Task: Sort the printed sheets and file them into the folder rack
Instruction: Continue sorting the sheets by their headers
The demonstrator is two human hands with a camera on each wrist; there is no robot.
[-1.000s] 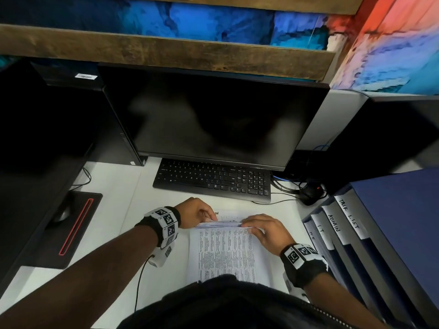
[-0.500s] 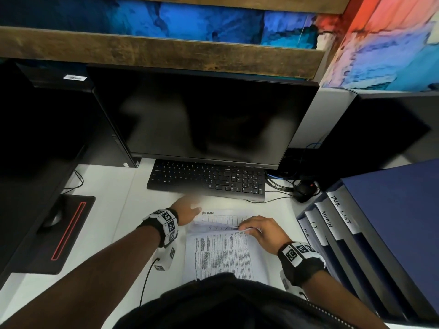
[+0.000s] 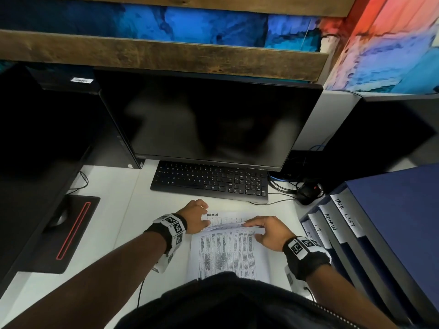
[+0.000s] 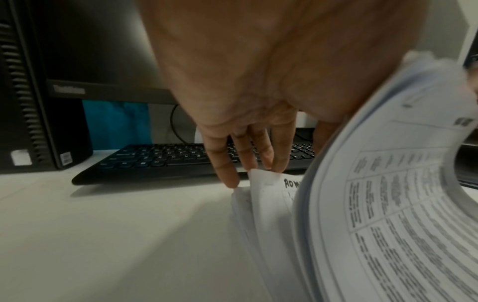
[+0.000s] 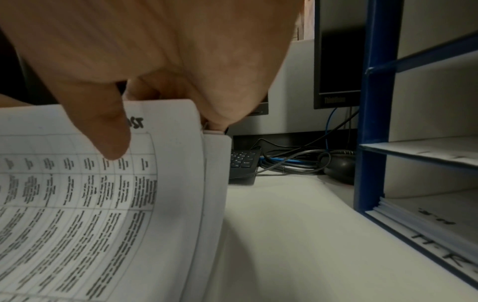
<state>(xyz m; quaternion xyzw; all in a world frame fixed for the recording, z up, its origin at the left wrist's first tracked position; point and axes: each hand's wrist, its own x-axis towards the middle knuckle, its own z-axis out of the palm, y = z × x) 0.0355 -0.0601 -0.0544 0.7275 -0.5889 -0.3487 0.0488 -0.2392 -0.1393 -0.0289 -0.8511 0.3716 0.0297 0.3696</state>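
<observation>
A stack of printed sheets (image 3: pixel 228 255) lies on the white desk in front of me. My right hand (image 3: pixel 255 230) pinches the far edge of the top sheets (image 5: pixel 77 204), thumb (image 5: pixel 103 126) on top, and holds them curled up. Under them shows a sheet headed "ADMIN" (image 3: pixel 221 218). My left hand (image 3: pixel 202 219) reaches past the lifted edge, its straight fingers (image 4: pixel 248 155) touching the far left corner of that sheet (image 4: pixel 269 188). The blue folder rack (image 3: pixel 356 245) stands at the right, with slots labelled TASK LIST (image 3: pixel 344 212), ADMIN (image 3: pixel 330 222) and IT.
A black keyboard (image 3: pixel 209 184) sits just beyond the sheets, under a dark monitor (image 3: pixel 209 119). A mouse and cables (image 3: pixel 306 191) lie between keyboard and rack. A mouse pad (image 3: pixel 59 231) is at the left. The rack's lowest slot (image 5: pixel 419 216) holds several sheets.
My left hand has let go of the top edge and stretched forward onto the sheet below. The "ADMIN" heading is now uncovered. My right hand keeps the top sheets lifted.
</observation>
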